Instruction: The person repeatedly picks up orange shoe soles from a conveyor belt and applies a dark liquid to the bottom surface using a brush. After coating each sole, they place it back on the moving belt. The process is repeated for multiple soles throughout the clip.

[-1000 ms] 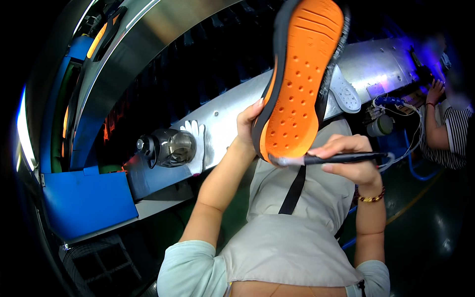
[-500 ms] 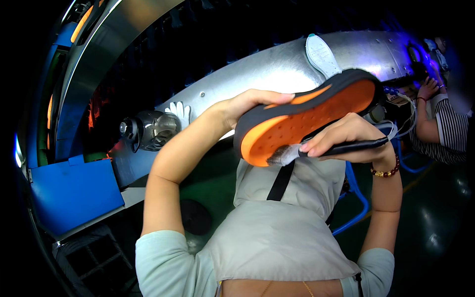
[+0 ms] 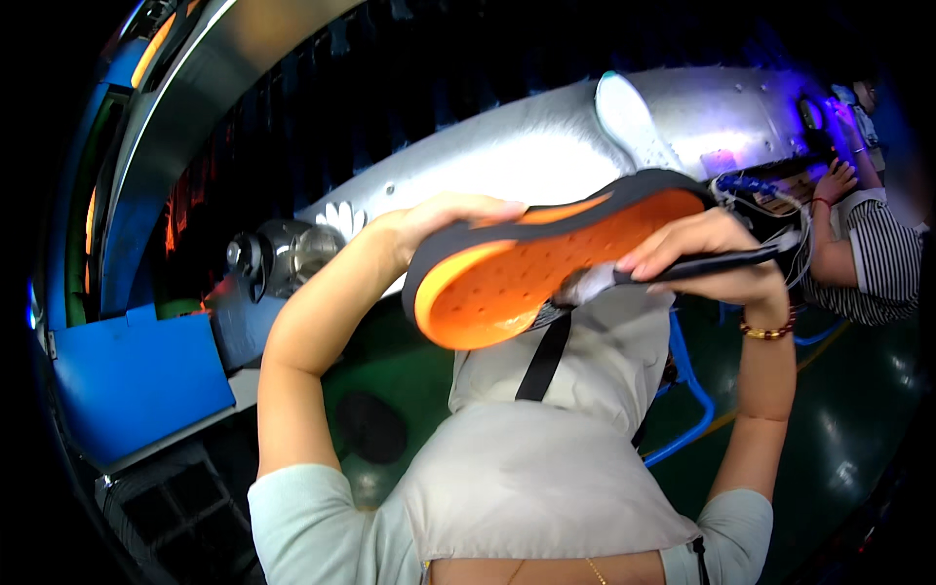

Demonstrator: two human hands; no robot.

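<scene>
Left hand (image 3: 444,219) raised, fingers gripping orange shoe sole (image 3: 546,268); right hand (image 3: 712,258) fingers pinching brush (image 3: 682,268) against it.

Pale mint short sleeves, grey apron w/ black strap, beaded bracelet (image 3: 770,331)

Left hand (image 3: 444,216) grips the sole (image 3: 546,273) at its upper edge, orange tread facing the camera. Right hand (image 3: 707,258) holds a dark brush (image 3: 682,266), bristle tip touching the tread. A white sole (image 3: 629,119) lies on the conveyor (image 3: 507,156) behind.
</scene>
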